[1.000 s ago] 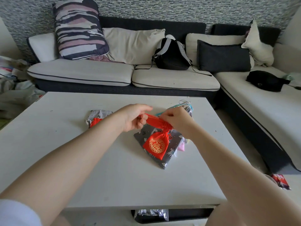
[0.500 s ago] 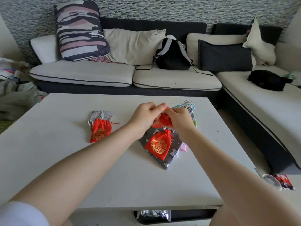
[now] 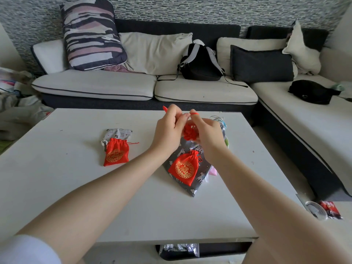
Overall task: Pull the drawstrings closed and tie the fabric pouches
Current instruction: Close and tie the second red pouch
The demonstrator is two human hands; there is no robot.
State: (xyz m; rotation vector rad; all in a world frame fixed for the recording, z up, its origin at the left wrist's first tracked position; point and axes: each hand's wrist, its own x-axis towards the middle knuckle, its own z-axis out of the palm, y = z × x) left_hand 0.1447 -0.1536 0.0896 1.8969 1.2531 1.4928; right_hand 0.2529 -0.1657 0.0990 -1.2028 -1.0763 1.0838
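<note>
My left hand (image 3: 168, 128) and right hand (image 3: 208, 137) meet above the white table (image 3: 76, 187). Between them is a small red pouch (image 3: 190, 132), bunched up and mostly hidden by my fingers. My left thumb and finger pinch its red drawstring (image 3: 165, 109), which sticks up. A loop of the string lies over my right index finger (image 3: 194, 113). Below my hands a second red pouch with a gold emblem (image 3: 183, 168) lies with its neck gathered on a grey patterned pouch (image 3: 192, 187). A third red pouch (image 3: 116, 154) lies to the left on a white patterned pouch (image 3: 119, 132).
More pouches and pale cords (image 3: 219, 119) lie behind my right hand, and a pink piece (image 3: 213, 171) shows beside the grey pouch. A sofa with cushions and a black backpack (image 3: 200, 63) stands behind the table. Wrappers (image 3: 330, 209) lie on the floor at right.
The red pouch's mouth was stretched wide between my hands; it is now gathered into a bunch. Both hands have come together and risen, and my left hand has drawn the string upward.
</note>
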